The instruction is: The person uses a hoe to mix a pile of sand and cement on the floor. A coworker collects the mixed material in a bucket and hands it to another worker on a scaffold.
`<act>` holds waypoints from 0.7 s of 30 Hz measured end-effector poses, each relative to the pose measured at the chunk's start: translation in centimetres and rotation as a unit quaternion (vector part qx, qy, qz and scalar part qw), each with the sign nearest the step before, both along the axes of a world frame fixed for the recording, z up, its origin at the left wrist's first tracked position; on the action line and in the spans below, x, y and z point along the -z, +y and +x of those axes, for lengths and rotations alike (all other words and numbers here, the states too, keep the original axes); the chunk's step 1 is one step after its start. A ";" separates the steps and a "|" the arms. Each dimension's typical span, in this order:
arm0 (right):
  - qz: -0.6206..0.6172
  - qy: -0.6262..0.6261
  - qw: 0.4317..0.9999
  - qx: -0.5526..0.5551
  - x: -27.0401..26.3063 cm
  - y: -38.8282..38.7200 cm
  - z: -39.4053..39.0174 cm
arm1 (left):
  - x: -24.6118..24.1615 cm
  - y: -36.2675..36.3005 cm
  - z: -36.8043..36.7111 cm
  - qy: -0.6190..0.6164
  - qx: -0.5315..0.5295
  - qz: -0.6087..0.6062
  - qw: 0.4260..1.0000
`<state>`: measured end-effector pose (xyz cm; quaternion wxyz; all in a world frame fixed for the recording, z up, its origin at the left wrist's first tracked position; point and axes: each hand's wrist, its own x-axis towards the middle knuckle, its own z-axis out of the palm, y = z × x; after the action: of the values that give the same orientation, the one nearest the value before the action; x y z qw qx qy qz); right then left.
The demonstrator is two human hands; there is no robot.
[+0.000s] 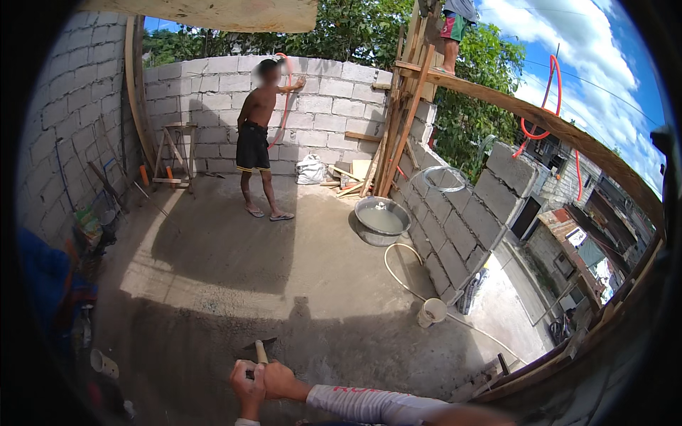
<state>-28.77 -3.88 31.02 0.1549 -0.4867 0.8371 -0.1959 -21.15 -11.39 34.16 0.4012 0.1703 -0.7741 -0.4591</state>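
At the bottom centre of the head view, my left hand (248, 382) and my right hand (279, 379) are close together around the wooden handle (261, 351) of a long-handled tool. A dark metal blade (270, 346) shows at its far end, low over or on the wet-looking grey concrete floor (335, 255); whether it touches cannot be told. The right forearm has a pale sleeve. The tool's near end is hidden by the hands.
A person (261, 117) stands by the concrete block wall (330, 96); another (453, 32) stands on a plank (533, 109). A basin of water (382, 217), a hose (391, 271) and a bucket (432, 313) are to the right. A wooden sawhorse (178, 154) stands back left.
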 end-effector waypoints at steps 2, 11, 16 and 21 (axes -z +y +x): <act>0.036 0.032 0.997 -0.063 0.1 -0.1 0.0 | 0.1 -0.2 0.1 0.003 0.003 -0.013 1.000; 0.021 0.013 0.999 -0.029 0.7 0.8 0.1 | 0.3 0.1 0.3 0.037 0.016 -0.042 0.998; -0.035 0.026 0.999 -0.025 0.9 1.5 -0.2 | 1.0 0.4 0.0 0.014 0.024 -0.033 0.999; -0.005 0.042 0.996 -0.075 1.2 3.3 -0.8 | 1.9 1.9 -0.6 -0.008 0.048 -0.042 0.998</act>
<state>-29.55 -0.55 29.87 0.1316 -0.5566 0.8032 -0.1668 -21.77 -9.47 32.25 0.3794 0.1196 -0.8032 -0.4434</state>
